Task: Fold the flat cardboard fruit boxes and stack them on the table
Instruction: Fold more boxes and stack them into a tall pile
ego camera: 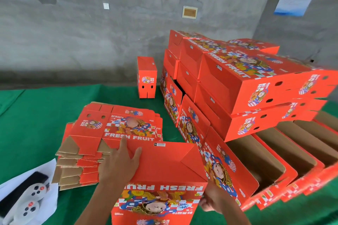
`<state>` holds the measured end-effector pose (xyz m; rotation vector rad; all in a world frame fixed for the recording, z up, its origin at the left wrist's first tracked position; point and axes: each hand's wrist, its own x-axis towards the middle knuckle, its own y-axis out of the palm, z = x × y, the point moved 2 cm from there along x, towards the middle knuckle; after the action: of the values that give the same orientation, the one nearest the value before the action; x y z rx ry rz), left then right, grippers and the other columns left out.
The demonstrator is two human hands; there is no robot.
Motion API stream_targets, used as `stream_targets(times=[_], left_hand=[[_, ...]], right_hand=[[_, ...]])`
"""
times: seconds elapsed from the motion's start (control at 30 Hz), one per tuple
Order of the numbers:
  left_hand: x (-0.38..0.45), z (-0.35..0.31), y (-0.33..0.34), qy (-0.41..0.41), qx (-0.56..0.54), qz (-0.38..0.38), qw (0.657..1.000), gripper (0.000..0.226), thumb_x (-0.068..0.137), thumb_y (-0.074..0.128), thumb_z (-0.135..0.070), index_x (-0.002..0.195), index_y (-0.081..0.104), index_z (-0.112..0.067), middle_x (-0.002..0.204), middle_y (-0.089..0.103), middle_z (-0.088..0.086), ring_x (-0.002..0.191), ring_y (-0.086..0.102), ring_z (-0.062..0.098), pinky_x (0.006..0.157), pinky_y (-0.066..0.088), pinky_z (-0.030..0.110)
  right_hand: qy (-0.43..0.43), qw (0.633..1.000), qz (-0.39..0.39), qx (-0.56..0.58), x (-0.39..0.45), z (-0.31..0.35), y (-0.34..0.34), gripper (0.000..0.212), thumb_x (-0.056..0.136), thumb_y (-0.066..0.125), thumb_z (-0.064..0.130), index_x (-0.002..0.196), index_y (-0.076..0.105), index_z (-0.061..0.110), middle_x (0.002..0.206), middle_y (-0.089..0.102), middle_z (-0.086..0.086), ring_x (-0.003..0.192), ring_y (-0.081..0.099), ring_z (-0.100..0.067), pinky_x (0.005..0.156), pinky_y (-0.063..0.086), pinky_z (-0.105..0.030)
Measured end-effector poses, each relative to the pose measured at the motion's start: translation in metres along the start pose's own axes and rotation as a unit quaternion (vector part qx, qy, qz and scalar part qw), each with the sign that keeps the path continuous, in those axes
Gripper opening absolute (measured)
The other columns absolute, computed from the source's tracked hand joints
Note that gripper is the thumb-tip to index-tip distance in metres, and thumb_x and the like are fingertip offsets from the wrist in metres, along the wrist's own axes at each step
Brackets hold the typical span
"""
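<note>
The left hand (pixel 118 165) lies flat with straight fingers on the half-made box (pixel 161 179); the right hand (pixel 213 202) pinches its near corner; folding is under way; next, the sides must go up; flat boxes (pixel 109 129) wait beyond the left hand.

Bright, even light; soft throughout, with blurred, wide-angle-warped edges.

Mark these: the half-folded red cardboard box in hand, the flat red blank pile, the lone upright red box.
half-folded red cardboard box (pixel 164 162), head view, inner panel
flat red blank pile (pixel 117 124), head view, top sheet
lone upright red box (pixel 147 76), head view, front face
</note>
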<state>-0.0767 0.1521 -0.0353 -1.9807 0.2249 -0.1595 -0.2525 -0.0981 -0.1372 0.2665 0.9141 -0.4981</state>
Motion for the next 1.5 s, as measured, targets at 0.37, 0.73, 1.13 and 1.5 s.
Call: stream_targets(times=[0.37,0.73,1.13,1.5], left_hand=[[0.034,-0.05,-0.135,0.006,-0.133,-0.263,0.956,0.077,0.098,0.037,-0.066,0.161,0.025,-0.022,0.145,0.044,0.029,0.13,0.046,0.049,0.104,0.038,0.062],[0.007,-0.187,-0.167,0.285,-0.537,-0.159,0.778,0.09,0.089,0.04,-0.083,0.159,-0.005,-0.05,0.168,0.023,-0.011,0.151,0.033,0.009,0.122,0.033,0.048],[0.045,-0.373,-0.112,0.366,-0.476,-0.148,0.786,0.089,0.098,0.067,-0.025,0.163,0.006,-0.021,0.171,0.005,0.004,0.159,0.001,0.015,0.128,0.015,0.042],[0.092,-0.408,-0.081,0.367,-0.461,-0.196,0.784,0.089,0.099,0.066,-0.02,0.163,0.006,-0.035,0.165,0.013,-0.019,0.155,0.012,0.0,0.123,0.021,0.026]], right_hand=[[-0.461,0.883,0.084,-0.023,-0.119,0.162,0.041,0.05,0.091,0.058,0.075,0.108,0.062,0.028,0.069,0.042,-0.008,0.052,0.034,-0.02,0.053,0.036,-0.033],[-0.743,0.644,-0.164,-0.078,-0.204,0.254,0.044,0.085,0.08,0.076,0.069,0.15,0.03,0.059,0.111,0.063,0.009,0.077,0.065,-0.008,0.072,0.049,-0.017],[-0.644,0.675,-0.315,-0.175,-0.194,0.326,-0.125,0.075,0.089,0.066,0.066,0.152,0.027,0.05,0.066,0.061,0.013,0.064,0.06,-0.004,0.065,0.046,-0.022],[-0.655,0.51,-0.488,-0.27,-0.181,0.346,-0.13,0.04,0.1,0.061,0.042,0.139,0.059,0.03,0.124,0.053,-0.006,0.1,0.064,-0.036,0.074,0.057,-0.047]])
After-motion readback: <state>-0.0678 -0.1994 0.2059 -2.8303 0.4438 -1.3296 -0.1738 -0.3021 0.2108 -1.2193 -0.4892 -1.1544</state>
